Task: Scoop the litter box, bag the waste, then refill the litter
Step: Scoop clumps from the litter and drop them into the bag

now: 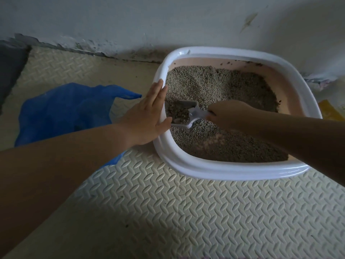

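Down on the floor mat [186, 212], a white-rimmed litter box [214, 171] sits against the far wall [130, 19], its pink inner walls holding a bed of grey litter [224, 86]. The left hand [147, 118] lies flat on the box's left rim, fingers straight and pressed together, thumb hooked over the inner edge; its grip pinches nothing. The right hand [231, 114] reaches in from the right with its grip curled tight around the handle of a pale plastic scoop [186, 114]. The scoop's head points left, low in the litter just beside the left wall of the box and near the left thumb. It carries a darker heap of granules, possibly clumps, though the dim light makes that hard to settle. A thin patch near the middle of the box shows the pink bottom through the litter. Left of the box, a crumpled blue plastic bag [65, 113] lies on the mat, partly under the left forearm. At the far right edge, a yellow packet [330, 111] peeks out from behind the box.
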A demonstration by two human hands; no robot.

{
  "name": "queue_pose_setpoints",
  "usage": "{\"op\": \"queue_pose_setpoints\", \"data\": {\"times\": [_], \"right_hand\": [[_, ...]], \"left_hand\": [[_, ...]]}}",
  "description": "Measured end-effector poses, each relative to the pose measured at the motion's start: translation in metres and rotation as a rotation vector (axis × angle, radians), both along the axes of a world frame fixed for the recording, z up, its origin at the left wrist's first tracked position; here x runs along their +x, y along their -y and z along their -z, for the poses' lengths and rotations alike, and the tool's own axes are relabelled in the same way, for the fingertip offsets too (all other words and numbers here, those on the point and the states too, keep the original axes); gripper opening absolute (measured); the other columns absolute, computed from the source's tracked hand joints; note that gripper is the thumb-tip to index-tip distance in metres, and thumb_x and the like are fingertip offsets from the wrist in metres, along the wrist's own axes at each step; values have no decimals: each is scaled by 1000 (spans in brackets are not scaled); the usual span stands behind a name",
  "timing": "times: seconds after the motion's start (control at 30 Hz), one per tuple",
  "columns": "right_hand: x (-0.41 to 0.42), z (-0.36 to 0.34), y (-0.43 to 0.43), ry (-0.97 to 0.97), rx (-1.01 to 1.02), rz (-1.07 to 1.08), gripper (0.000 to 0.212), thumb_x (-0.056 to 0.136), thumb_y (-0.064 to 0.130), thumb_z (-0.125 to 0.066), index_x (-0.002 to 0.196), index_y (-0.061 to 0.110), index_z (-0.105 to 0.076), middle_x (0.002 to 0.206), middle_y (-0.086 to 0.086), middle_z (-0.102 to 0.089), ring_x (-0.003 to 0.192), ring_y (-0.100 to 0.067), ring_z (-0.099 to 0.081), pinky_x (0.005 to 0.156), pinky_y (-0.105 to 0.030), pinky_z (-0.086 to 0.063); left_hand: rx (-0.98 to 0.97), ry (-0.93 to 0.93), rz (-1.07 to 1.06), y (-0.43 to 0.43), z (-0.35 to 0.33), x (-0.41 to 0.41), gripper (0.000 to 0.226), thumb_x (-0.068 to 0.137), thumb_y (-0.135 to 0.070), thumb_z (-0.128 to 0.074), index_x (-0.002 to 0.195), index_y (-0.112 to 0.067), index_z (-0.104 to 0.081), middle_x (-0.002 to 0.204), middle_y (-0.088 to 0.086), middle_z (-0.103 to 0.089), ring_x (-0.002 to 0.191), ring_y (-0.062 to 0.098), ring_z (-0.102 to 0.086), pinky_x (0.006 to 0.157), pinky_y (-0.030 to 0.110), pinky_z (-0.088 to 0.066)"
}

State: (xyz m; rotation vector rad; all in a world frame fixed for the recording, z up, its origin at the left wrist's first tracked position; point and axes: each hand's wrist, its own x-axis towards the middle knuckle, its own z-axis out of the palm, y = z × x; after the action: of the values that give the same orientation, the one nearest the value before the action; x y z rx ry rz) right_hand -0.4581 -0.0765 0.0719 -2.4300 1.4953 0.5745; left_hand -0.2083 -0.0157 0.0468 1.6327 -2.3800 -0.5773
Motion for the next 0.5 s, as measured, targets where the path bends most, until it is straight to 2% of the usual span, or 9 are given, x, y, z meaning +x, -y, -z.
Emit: {"op": "queue_pose_setpoints", "data": {"times": [0.13,0.3,0.4,0.5], "right_hand": [[-9,9,4,65,0,-10,25,101,41,-32,96,20,-45,69,4,-47,58,-9,-44,51,-24,-29],[-25,10,-4,199,38,26,19,100,40,-36,89,26,-41,69,3,-50,60,-17,-50,53,-27,-35],[-43,1,-17,323,56,129,18,99,36,-41,87,23,-44,70,0,-50,60,-17,-48,54,-30,-36],[-60,-7,-33,349,70,179,17,99,35,-42,88,23,-45,71,-1,-51,62,-18,-49,57,-32,-39]], "left_hand": [[1,10,-2,0,0,0,80,95,-44,-38,151,-16,12,156,-5,26,146,12,11,115,33,-14],[-15,42,13,0,0,1,80,94,-47,-36,150,-14,11,157,-2,24,146,13,12,117,36,-15],[-20,42,19,1,0,1,80,94,-49,-34,151,-13,10,157,-1,23,145,12,14,118,36,-13],[-49,45,24,0,1,2,83,88,-57,-23,151,-12,7,158,1,18,146,14,11,118,36,-12]]}}
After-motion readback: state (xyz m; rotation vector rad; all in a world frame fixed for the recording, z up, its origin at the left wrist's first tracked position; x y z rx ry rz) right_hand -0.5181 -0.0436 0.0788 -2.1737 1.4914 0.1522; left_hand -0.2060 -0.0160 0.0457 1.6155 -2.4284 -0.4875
